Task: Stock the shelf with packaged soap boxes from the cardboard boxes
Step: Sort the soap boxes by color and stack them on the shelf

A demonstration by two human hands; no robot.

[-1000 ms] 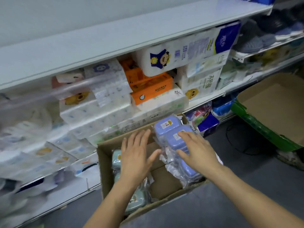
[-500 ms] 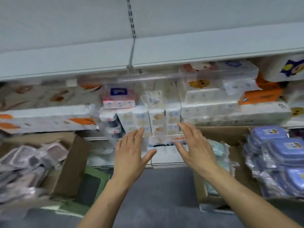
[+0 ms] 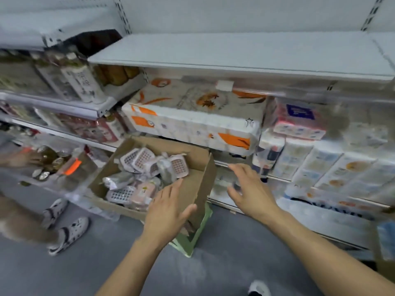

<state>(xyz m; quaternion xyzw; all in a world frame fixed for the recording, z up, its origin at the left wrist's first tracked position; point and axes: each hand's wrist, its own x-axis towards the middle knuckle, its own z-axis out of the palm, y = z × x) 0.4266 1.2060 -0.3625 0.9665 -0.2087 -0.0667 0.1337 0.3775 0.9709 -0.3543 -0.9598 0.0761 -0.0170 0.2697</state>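
1. Reaching toward the open cardboard box [image 3: 198,182], the left hand [image 3: 168,210] hovers over its near right corner with fingers straight and spread, gripping nothing.

2. The right hand [image 3: 250,189] hangs just outside the box's right wall, at about 3 o'clock from it, fingers loosely extended and likewise holding nothing. It sits in front of the lower shelf edge, not over the box.

3. The packaged soap boxes [image 3: 147,167] lie in a loose heap inside the carton, pink and white with gridded faces, wrapped in clear film. From the left hand they lie at roughly 10 to 11 o'clock, just beyond the fingertips; from the right hand they are at 9 o'clock, with the box wall between.

4. The nearest pack [image 3: 143,194], a pale pink one, rests by the box's front wall with its long axis running roughly 9 to 3 o'clock, across the line of the left hand's reach. I judge the left hand the better placed to take it, closing over its short width.

5. The empty white shelf [image 3: 235,52] that looks meant for the stock sits at 12 o'clock, well above the box, over the tissue packs [image 3: 192,118].

6. Another person's sandalled feet [image 3: 66,229] stand at 9 o'clock on the grey floor [image 3: 213,272], well apart from the box.

7. Motion blur softens the packs, so whether any are stuck together in their film I cannot tell.
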